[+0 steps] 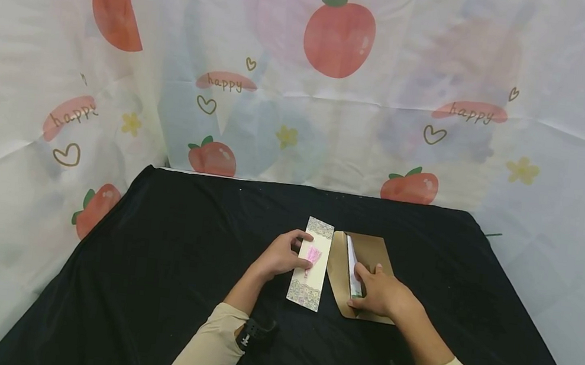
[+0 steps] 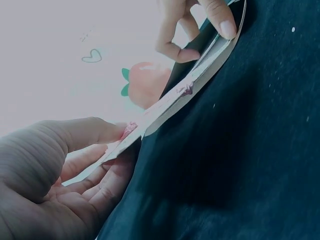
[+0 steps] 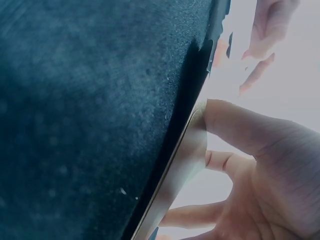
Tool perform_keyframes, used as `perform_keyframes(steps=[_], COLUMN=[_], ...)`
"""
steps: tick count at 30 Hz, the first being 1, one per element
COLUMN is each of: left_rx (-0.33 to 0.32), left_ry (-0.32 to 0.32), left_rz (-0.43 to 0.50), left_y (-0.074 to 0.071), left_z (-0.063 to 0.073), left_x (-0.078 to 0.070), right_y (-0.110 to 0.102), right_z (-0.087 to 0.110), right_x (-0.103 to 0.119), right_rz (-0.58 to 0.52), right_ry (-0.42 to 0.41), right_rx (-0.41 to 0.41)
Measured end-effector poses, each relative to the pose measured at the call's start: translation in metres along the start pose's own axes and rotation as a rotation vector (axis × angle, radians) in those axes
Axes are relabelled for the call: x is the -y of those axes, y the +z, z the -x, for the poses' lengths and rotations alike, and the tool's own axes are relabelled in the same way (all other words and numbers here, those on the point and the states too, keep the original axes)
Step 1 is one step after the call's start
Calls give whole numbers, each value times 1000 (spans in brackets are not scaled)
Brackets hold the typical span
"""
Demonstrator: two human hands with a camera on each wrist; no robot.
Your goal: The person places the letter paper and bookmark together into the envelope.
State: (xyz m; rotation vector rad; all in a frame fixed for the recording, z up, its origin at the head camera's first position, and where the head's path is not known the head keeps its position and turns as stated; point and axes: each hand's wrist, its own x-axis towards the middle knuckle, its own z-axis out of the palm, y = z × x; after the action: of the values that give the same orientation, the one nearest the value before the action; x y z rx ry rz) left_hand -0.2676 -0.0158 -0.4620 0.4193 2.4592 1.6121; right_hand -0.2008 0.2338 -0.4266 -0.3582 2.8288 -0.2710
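Note:
My left hand pinches a long cream bookmark with grey patterned ends, thumb on top and fingers at its left edge. Pink cord or tassel lies across its middle, beside the thumb. Just to the right lies a brown paper envelope, its flap side toward the bookmark. White paper stands up in its opening. My right hand grips the envelope at this opening, thumb near the lower corner and fingers over the paper. In the right wrist view, the right thumb presses the envelope's edge.
Black cloth covers the table. Behind and at the sides hangs a pale curtain printed with fruit, hearts and words. A dark watch band sits on the left wrist.

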Motion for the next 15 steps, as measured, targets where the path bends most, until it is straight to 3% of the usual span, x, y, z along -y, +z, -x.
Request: perform_keyframes(steps=[15], left_rx=[30], left_ry=[-5], left_rz=[4], left_y=[19], left_z=[-1], left_x=[-7], right_y=[-1], right_z=[1], right_x=[-1], right_rz=[-4], right_ry=[1], right_rx=[13])
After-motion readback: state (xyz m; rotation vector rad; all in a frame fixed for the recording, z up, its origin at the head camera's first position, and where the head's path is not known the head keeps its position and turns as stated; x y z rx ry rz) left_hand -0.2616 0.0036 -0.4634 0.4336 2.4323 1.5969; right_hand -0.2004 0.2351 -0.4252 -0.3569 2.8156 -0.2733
